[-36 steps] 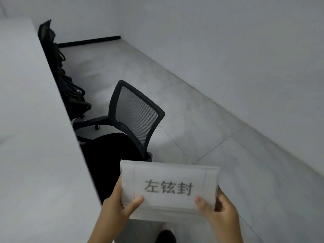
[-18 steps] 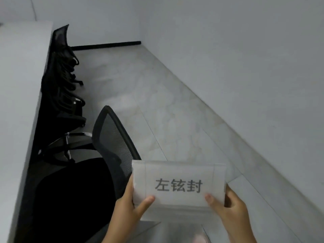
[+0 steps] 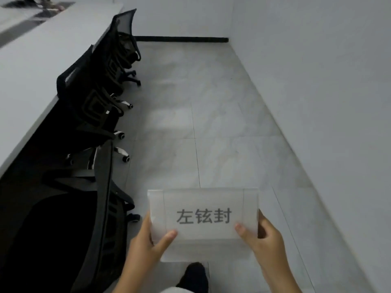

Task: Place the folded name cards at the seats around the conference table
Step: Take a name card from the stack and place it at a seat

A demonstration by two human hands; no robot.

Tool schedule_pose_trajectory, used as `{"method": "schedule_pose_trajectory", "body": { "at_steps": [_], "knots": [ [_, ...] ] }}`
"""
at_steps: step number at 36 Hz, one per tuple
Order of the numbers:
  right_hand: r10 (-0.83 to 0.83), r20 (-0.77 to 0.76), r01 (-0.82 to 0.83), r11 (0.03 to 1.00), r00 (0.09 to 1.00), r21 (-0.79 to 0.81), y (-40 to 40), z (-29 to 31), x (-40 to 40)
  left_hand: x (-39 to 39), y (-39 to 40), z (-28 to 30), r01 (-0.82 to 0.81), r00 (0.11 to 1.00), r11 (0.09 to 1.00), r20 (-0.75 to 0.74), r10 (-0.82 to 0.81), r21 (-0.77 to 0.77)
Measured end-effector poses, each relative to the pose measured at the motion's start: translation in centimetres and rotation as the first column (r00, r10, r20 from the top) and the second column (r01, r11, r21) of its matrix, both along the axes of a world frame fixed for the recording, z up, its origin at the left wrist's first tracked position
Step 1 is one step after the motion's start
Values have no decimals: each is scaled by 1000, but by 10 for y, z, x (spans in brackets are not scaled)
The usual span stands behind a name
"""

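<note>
I hold a white folded name card [image 3: 203, 214] with dark printed characters in front of me, low in the view. My left hand [image 3: 148, 244] grips its lower left edge, thumb on the front. My right hand [image 3: 262, 240] grips its lower right edge the same way. The long grey conference table [image 3: 31, 66] runs along the left side, and the card hangs over the floor to its right, not over the tabletop.
A row of black mesh office chairs [image 3: 95, 98] is tucked against the table's right edge, the nearest one [image 3: 63, 229] right beside my left arm. A tiled floor aisle [image 3: 201, 123] runs ahead between chairs and the white wall [image 3: 317, 81]. My shoe [image 3: 194, 273] shows below.
The view has swung left and forward along the aisle, so more of the chair row and table show now. Both hands keep the same hold on the card.
</note>
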State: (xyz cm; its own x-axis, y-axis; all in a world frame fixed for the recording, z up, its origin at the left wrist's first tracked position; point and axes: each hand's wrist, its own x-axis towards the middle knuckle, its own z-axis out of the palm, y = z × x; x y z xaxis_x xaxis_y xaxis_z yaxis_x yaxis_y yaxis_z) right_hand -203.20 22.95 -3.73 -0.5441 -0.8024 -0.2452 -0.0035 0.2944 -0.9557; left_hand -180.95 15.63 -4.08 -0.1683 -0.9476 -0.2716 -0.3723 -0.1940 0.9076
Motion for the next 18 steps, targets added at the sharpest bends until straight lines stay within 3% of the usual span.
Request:
{"method": "schedule_pose_trajectory", "body": {
  "at_steps": [12, 18],
  "knots": [
    [45, -44, -47, 998, 998, -36, -227, 6, -109, -104, -218, 6, -48, 999, 997, -7, 47, -62],
    [180, -15, -181, 984, 983, -12, -338, -2, -132, -118, -294, -11, -194, 980, 981, -38, 193, -2]
  ]
}}
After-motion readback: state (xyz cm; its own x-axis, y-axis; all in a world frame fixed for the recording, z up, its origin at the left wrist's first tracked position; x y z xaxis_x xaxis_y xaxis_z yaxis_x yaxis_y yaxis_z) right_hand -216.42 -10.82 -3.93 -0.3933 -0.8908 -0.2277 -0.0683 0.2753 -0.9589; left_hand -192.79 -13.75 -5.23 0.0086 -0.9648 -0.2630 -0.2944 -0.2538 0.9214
